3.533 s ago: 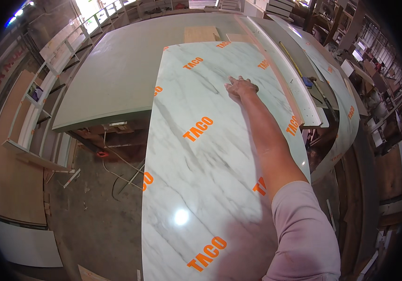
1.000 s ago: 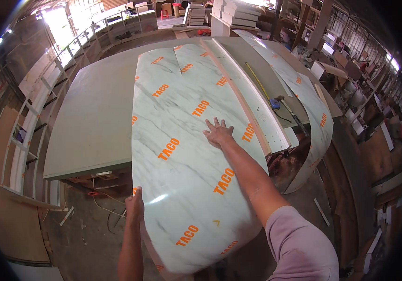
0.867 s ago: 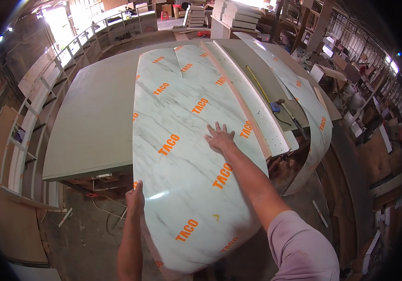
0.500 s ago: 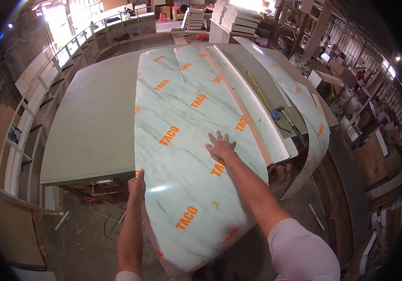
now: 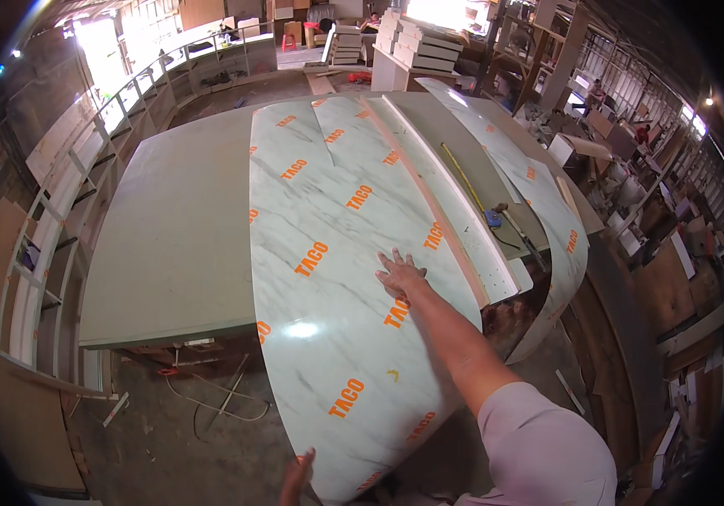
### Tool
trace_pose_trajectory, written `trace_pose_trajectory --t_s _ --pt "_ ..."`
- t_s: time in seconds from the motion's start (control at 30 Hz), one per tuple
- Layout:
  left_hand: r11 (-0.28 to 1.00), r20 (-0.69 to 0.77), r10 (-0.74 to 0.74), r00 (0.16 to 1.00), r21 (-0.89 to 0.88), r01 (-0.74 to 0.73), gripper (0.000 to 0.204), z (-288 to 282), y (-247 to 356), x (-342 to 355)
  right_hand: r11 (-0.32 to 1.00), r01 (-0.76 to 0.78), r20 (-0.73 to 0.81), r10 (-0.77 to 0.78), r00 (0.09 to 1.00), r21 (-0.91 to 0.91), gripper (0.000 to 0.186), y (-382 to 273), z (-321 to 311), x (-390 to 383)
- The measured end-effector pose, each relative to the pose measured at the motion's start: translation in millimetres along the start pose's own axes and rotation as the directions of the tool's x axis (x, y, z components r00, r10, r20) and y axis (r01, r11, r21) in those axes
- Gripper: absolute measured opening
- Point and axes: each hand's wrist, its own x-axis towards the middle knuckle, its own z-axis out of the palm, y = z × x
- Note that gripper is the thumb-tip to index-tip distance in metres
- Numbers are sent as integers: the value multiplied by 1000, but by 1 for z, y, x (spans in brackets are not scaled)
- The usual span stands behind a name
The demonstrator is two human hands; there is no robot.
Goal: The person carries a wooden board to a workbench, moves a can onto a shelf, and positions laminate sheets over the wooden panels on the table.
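A long, marble-patterned laminate sheet (image 5: 320, 211) in white and grey, printed with orange lettering, lies over a large pale green worktable (image 5: 168, 219). Its near end hangs past the table's front edge and bends downward. My right hand (image 5: 402, 274) rests palm down on the sheet with fingers spread. Low at the sheet's left edge, my left hand (image 5: 297, 474) grips the overhanging part, thumb upward; its other fingers are mostly hidden. A narrow slit runs in from the sheet's far end. Along its right side lies a wood-edged white board (image 5: 455, 211).
Right of the board are a yellow and blue tape measure (image 5: 491, 218) and a hammer (image 5: 522, 228). Another marble-patterned sheet (image 5: 569, 228) curves over the table's right side. A curved shelf frame (image 5: 67, 244) stands left. A hose (image 5: 210, 396) lies on the floor. Panels are stacked at right.
My left hand has slid down the sheet's left edge, from the table's front edge toward me. The right hand stays flat in nearly the same place on the sheet.
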Motion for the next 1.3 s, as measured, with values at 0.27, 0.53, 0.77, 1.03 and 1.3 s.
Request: trace_pose_trajectory --t_s 0.27,0.53,0.77,1.03,1.3 --pt "906 -267 48 963 -395 -154 69 38 -31 -48 999 20 -8 -20 1000 -37 64 0 -5 9" --pt "940 -523 91 848 -235 -246 61 13 76 -61 995 88 -94 -92 991 -42 61 -7 -29 61" --pt "932 -457 65 887 -289 -218 61 -14 162 -27 983 177 -161 -183 970 -50 60 10 -26 65" --pt "942 -454 327 829 84 -326 69 -43 243 47 979 199 -156 -205 966 -51 61 23 -26 53" --pt "930 -485 365 795 146 -338 69 -57 316 98 985 169 -120 -173 978 -44 61 28 -28 39"
